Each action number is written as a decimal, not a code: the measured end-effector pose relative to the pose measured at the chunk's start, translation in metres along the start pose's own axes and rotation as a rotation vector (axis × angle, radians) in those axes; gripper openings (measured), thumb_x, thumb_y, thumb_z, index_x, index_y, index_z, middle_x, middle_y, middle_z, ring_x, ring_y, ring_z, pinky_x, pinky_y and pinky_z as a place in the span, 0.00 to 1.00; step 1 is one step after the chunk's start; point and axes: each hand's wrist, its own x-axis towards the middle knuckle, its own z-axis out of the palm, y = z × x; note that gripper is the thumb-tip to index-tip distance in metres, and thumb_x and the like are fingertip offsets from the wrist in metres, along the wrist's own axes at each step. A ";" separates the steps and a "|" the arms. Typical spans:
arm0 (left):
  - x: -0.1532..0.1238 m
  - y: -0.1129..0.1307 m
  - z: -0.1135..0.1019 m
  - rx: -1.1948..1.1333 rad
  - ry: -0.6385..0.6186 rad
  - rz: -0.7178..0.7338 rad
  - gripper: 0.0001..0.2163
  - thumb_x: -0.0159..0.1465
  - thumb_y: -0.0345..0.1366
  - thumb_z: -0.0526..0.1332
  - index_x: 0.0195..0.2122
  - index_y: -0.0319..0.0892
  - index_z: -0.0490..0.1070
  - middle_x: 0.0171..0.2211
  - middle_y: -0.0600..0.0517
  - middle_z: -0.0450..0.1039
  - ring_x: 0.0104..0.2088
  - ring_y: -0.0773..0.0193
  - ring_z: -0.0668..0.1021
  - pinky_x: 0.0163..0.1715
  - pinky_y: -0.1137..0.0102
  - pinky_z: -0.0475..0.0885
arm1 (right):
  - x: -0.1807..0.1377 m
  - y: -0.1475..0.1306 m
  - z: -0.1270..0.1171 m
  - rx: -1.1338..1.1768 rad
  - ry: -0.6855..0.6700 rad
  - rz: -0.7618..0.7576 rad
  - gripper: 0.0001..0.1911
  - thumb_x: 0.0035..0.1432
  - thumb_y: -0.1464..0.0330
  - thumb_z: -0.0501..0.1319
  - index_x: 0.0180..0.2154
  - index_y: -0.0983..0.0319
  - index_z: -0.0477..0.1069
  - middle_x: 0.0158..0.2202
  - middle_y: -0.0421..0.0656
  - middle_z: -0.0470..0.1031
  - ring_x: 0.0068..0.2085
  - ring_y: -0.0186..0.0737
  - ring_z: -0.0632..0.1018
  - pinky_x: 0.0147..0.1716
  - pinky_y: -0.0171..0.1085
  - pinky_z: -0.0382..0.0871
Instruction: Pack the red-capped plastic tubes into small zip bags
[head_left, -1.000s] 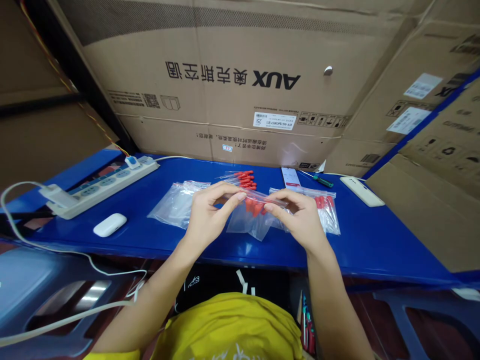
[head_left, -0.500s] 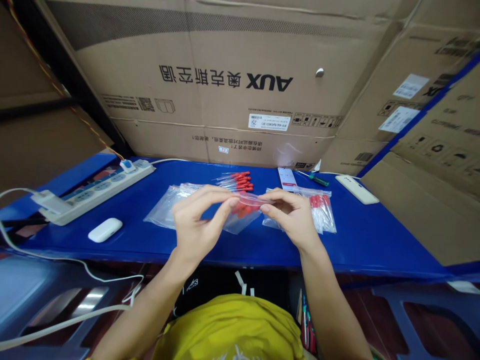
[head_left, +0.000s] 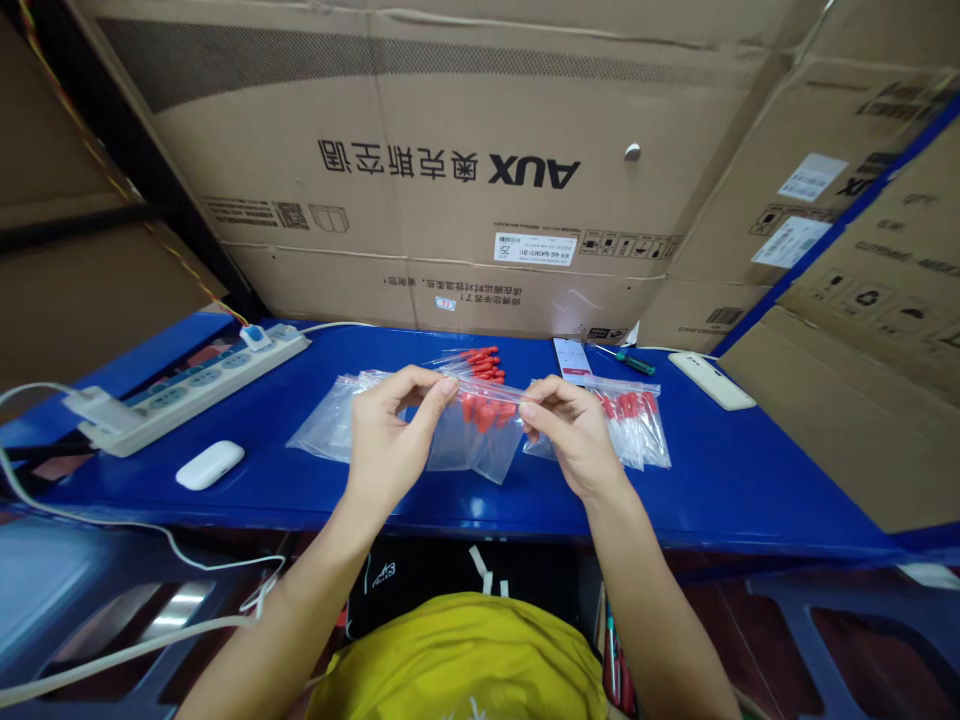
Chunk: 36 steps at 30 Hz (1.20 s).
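Observation:
A clear zip bag (head_left: pixel 484 458) hangs above the blue table, its top strip stretched between my two hands. My left hand (head_left: pixel 390 425) pinches one end of the strip between thumb and fingers. At the other end, my right hand (head_left: pixel 574 430) grips it the same way. Red shapes show through the bag's plastic; whether they are inside it or behind it I cannot tell. Just beyond lies a pile of thin clear droppers with red bulbs (head_left: pixel 484 362). Flat clear bags (head_left: pixel 319 422) lie by my left hand. Bags holding red-ended droppers (head_left: pixel 649 430) lie beside my right hand.
A white power strip (head_left: pixel 210 375) and a white earbud case (head_left: pixel 210 465) are at left. A white phone (head_left: pixel 712 380), a green-handled screwdriver (head_left: pixel 636 363) and a flat white rectangular item (head_left: pixel 571 358) lie at right. Cardboard (head_left: pixel 450 200) walls the table's back.
The strip of the zip bag is pulled straighter between my hands, and its body hangs lower and more spread out. My left hand has shifted slightly.

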 end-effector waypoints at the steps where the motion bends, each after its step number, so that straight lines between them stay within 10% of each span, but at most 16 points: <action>1: 0.001 -0.002 0.001 -0.035 -0.016 -0.031 0.10 0.71 0.39 0.68 0.32 0.43 0.79 0.30 0.53 0.82 0.31 0.64 0.81 0.35 0.71 0.76 | 0.001 0.002 0.001 0.020 -0.009 0.022 0.17 0.54 0.54 0.77 0.31 0.57 0.77 0.27 0.37 0.75 0.27 0.35 0.73 0.24 0.34 0.69; 19: -0.005 -0.027 0.028 -0.243 -0.067 -0.222 0.16 0.73 0.49 0.64 0.33 0.44 0.71 0.25 0.56 0.71 0.25 0.65 0.74 0.30 0.70 0.71 | 0.005 0.023 0.014 -0.020 0.091 0.040 0.19 0.59 0.50 0.72 0.34 0.57 0.72 0.25 0.35 0.71 0.25 0.35 0.71 0.23 0.34 0.68; 27: -0.008 -0.021 0.029 -0.180 -0.206 -0.140 0.13 0.73 0.44 0.64 0.33 0.43 0.73 0.28 0.54 0.74 0.28 0.64 0.75 0.31 0.70 0.71 | 0.004 0.015 0.005 -0.275 -0.031 -0.095 0.10 0.62 0.58 0.72 0.39 0.56 0.81 0.39 0.41 0.84 0.41 0.43 0.82 0.46 0.42 0.77; 36: -0.004 -0.020 0.027 -0.265 -0.328 -0.189 0.10 0.72 0.43 0.66 0.36 0.43 0.78 0.31 0.52 0.77 0.30 0.64 0.77 0.32 0.71 0.76 | 0.002 0.008 0.000 -0.369 -0.029 -0.166 0.07 0.64 0.64 0.70 0.33 0.57 0.79 0.31 0.39 0.82 0.31 0.39 0.79 0.35 0.39 0.74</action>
